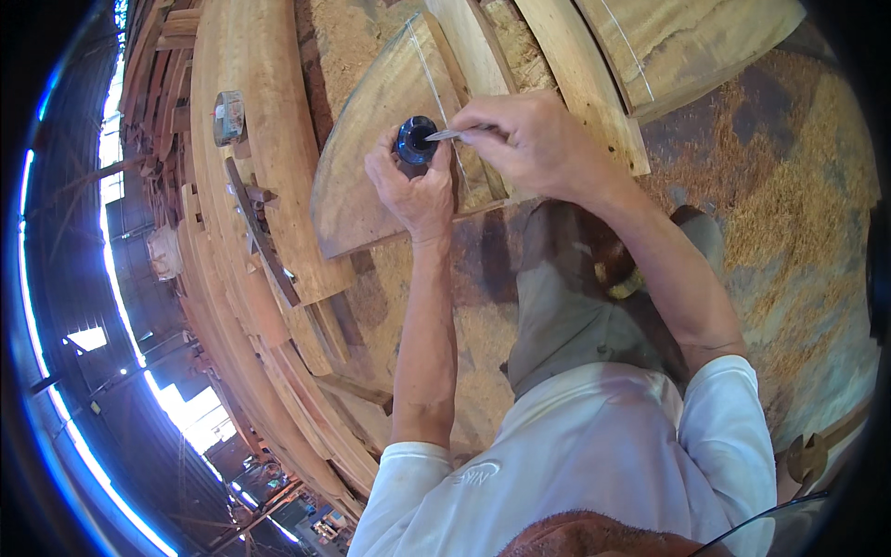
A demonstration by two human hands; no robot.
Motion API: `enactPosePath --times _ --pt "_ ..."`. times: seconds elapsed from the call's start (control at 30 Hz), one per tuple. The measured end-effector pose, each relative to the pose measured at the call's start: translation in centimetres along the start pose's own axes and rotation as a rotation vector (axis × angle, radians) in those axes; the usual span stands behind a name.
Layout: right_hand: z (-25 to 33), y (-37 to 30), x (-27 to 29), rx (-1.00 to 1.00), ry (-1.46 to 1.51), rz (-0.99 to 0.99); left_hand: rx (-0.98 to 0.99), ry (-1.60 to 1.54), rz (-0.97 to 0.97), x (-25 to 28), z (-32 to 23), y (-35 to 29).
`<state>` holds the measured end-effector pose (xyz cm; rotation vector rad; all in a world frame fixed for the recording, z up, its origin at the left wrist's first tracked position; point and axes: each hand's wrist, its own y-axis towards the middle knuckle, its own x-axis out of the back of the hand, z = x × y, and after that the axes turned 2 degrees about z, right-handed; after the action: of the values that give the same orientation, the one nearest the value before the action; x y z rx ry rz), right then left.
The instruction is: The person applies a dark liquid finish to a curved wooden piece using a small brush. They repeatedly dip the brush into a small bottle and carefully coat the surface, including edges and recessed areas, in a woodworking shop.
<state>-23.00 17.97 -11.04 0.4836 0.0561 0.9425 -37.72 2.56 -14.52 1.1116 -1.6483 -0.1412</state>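
My left hand (415, 193) is wrapped round a small dark blue glossy jar (407, 147), its round dark mouth facing up. In my right hand (538, 139) a slim, pale, pointed stick-like tool (444, 135) is pinched between thumb and fingers. The tool's tip is at the jar's mouth; I cannot tell how far inside it reaches. What the jar contains is too dark to make out. Both hands are over a broad wooden slab (367, 176) with a curved edge, and a pale straight line (425, 65) runs along it.
Thick beams (580, 74) lie to the slab's right, beside another lined slab (687, 46). On the left, a round container (228, 117) and a long dark tool (260, 232) rest on a large log (278, 158). Sawdust (780, 176) covers the floor at right.
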Motion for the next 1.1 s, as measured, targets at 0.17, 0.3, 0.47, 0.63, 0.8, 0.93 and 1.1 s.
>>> enactPosePath --times 0.17,0.3,0.47,0.63,0.8,0.93,1.1 --pt "-0.7 -0.2 -2.5 0.193 -0.265 -0.039 0.020 -0.058 0.012 -0.2 0.0 -0.2" --pt "-0.9 0.2 -3.4 0.178 -0.347 0.013 0.049 -0.115 -0.013 -0.4 -0.1 -0.2" --pt "-1.1 0.4 -3.8 0.142 -0.365 0.043 0.041 -0.105 -0.011 -0.3 -0.3 -0.2" --pt "-0.9 0.4 -3.6 0.061 -0.281 0.052 0.028 -0.085 -0.013 -0.5 -0.3 -0.1" --pt "0.1 -0.1 -1.7 -0.114 -0.101 0.023 0.059 -0.087 -0.001 -0.3 -0.2 -0.2" --pt "0.5 -0.7 0.4 -0.341 0.246 0.010 0.090 -0.022 0.016 -0.1 0.0 -0.2" --pt "-0.7 -1.0 1.9 -0.318 0.507 -0.039 0.117 -0.056 0.005 0.0 -0.3 -0.1"
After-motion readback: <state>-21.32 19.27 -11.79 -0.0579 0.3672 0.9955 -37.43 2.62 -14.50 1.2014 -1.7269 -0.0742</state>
